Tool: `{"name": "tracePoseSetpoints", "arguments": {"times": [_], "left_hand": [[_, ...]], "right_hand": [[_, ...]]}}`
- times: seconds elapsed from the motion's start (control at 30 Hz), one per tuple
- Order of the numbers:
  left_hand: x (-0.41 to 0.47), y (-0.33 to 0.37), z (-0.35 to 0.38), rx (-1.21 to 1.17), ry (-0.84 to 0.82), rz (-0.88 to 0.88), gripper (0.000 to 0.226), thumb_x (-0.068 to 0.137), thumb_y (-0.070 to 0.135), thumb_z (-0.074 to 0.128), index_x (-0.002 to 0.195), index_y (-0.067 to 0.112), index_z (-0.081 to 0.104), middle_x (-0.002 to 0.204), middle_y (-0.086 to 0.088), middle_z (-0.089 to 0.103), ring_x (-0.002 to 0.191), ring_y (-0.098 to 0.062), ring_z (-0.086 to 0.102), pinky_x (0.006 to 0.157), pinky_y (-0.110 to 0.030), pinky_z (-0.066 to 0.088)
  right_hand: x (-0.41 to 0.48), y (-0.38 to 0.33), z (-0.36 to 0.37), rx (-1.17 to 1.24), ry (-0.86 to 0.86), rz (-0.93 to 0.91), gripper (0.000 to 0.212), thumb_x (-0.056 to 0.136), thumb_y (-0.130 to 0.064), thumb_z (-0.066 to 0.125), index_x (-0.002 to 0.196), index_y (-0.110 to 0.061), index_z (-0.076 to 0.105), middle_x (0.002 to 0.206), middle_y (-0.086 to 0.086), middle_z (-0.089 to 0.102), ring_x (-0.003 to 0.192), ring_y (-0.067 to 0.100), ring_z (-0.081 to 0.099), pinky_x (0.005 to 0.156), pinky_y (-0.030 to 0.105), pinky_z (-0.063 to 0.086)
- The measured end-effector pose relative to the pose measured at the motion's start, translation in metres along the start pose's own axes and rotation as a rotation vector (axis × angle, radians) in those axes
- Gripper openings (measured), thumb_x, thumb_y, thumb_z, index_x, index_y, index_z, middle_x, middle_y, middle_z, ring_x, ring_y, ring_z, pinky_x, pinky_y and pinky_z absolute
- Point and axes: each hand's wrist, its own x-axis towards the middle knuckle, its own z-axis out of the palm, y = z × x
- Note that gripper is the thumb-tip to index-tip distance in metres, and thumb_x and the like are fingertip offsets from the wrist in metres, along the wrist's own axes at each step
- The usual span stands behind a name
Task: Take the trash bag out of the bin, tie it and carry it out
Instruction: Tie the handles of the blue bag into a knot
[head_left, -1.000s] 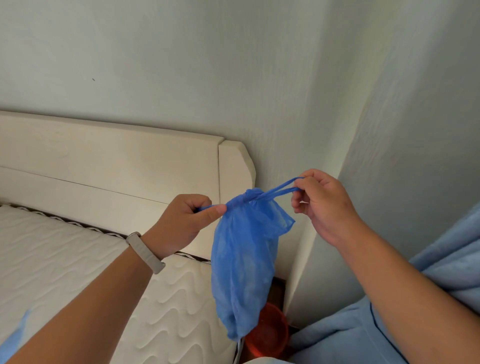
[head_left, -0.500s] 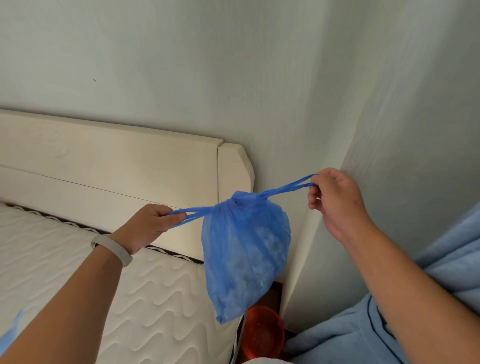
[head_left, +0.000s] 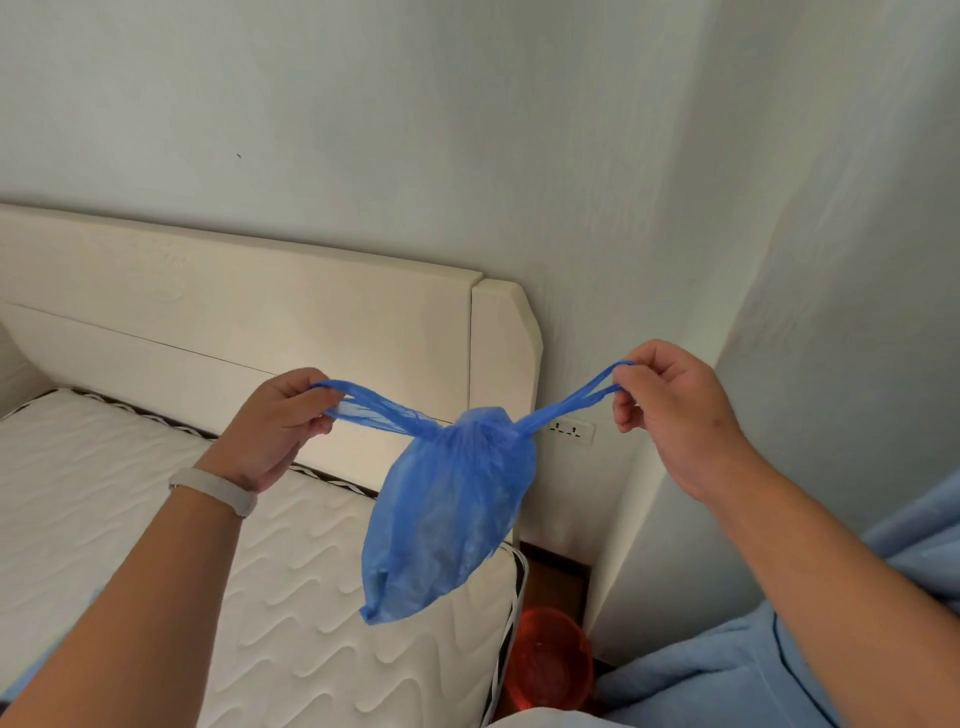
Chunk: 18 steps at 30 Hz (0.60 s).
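A thin blue trash bag (head_left: 449, 512) hangs in the air between my hands, its mouth gathered into a bunch at the top. Two stretched handle loops run out sideways from that bunch. My left hand (head_left: 275, 426) is closed on the left loop, and my right hand (head_left: 670, 410) pinches the right loop, both held taut. Below, in the gap beside the bed, stands the small red bin (head_left: 548, 665) without a liner.
A white quilted mattress (head_left: 130, 519) and cream headboard (head_left: 260, 322) fill the left side. Pale walls meet in a corner behind the bag, with a wall socket (head_left: 571, 431) there. Light blue fabric (head_left: 727, 670) lies at the lower right.
My hands have moved further apart, pulling both handle loops outwards. The bag's mouth has cinched tighter and the bag has lifted and swung out to the left.
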Motion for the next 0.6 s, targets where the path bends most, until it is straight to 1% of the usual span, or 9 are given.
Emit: {"name": "tracePoseSetpoints", "arguments": {"times": [0.07,0.13,0.2,0.27,0.33,0.37,0.43,0.5,0.6], "left_hand": [[-0.001,0.009,0.015,-0.023,0.019,0.041,0.009,0.058,0.027,0.065,0.064,0.020,0.068,0.067,0.005,0.063,0.068,-0.014,0.053,0.063,-0.024,0.042],[-0.002,0.015,0.030,0.019,-0.018,0.061,0.016,0.061,0.026,0.062,0.071,0.020,0.072,0.076,0.001,0.070,0.076,-0.016,0.062,0.071,-0.028,0.048],[-0.004,0.020,0.047,0.132,-0.103,0.072,0.023,0.066,0.027,0.059,0.078,0.011,0.071,0.081,-0.009,0.071,0.082,-0.018,0.063,0.079,-0.035,0.048],[-0.006,0.023,0.064,0.217,-0.147,0.103,0.026,0.071,0.022,0.057,0.081,0.001,0.068,0.085,-0.022,0.068,0.082,-0.021,0.061,0.080,-0.039,0.046],[-0.010,0.025,0.082,0.196,-0.149,0.131,0.020,0.073,0.014,0.055,0.077,-0.002,0.066,0.084,-0.030,0.064,0.079,-0.026,0.059,0.078,-0.042,0.046],[-0.013,0.026,0.091,0.152,-0.161,0.129,0.016,0.073,0.010,0.054,0.073,-0.001,0.065,0.078,-0.029,0.063,0.076,-0.027,0.059,0.077,-0.042,0.048],[-0.016,0.029,0.108,0.070,-0.202,0.091,0.012,0.073,0.008,0.053,0.064,0.003,0.060,0.064,-0.017,0.058,0.067,-0.025,0.056,0.070,-0.038,0.048],[-0.020,0.031,0.123,0.025,-0.258,0.051,0.014,0.073,0.009,0.053,0.060,0.004,0.052,0.053,-0.006,0.050,0.056,-0.022,0.047,0.062,-0.033,0.042],[-0.030,0.039,0.138,-0.019,-0.314,0.030,0.018,0.075,0.011,0.052,0.058,0.004,0.052,0.049,-0.003,0.048,0.051,-0.019,0.045,0.058,-0.028,0.039]], "right_hand": [[-0.005,-0.005,0.008,-0.027,-0.052,-0.033,0.017,0.087,-0.001,0.053,0.071,-0.008,0.056,0.052,0.005,0.054,0.050,0.019,0.048,0.052,0.032,0.044],[-0.010,-0.010,0.016,-0.062,-0.115,-0.077,0.015,0.087,0.000,0.055,0.073,-0.006,0.056,0.052,0.000,0.056,0.049,0.015,0.049,0.052,0.030,0.044],[-0.015,-0.013,0.022,-0.151,-0.181,-0.144,0.015,0.086,-0.004,0.059,0.073,-0.011,0.059,0.057,-0.008,0.059,0.054,0.011,0.052,0.056,0.029,0.046],[-0.020,-0.016,0.028,-0.296,-0.237,-0.232,0.017,0.085,-0.011,0.064,0.072,-0.021,0.061,0.068,-0.013,0.060,0.061,0.007,0.054,0.061,0.022,0.045],[-0.026,-0.021,0.035,-0.369,-0.284,-0.261,0.015,0.085,-0.016,0.065,0.073,-0.024,0.063,0.071,-0.016,0.059,0.060,0.004,0.053,0.057,0.014,0.040],[-0.028,-0.023,0.038,-0.362,-0.314,-0.248,0.012,0.085,-0.016,0.065,0.075,-0.022,0.064,0.068,-0.013,0.058,0.055,0.004,0.051,0.054,0.014,0.039],[-0.032,-0.026,0.041,-0.353,-0.377,-0.240,0.010,0.087,-0.019,0.064,0.077,-0.018,0.065,0.063,0.001,0.058,0.052,0.009,0.049,0.053,0.027,0.043],[-0.035,-0.028,0.044,-0.356,-0.448,-0.234,0.011,0.088,-0.022,0.062,0.077,-0.021,0.064,0.065,0.016,0.059,0.059,0.031,0.053,0.057,0.040,0.047],[-0.041,-0.028,0.049,-0.351,-0.469,-0.242,0.010,0.085,-0.025,0.061,0.076,-0.022,0.064,0.068,0.019,0.060,0.063,0.036,0.055,0.062,0.047,0.050]]}}
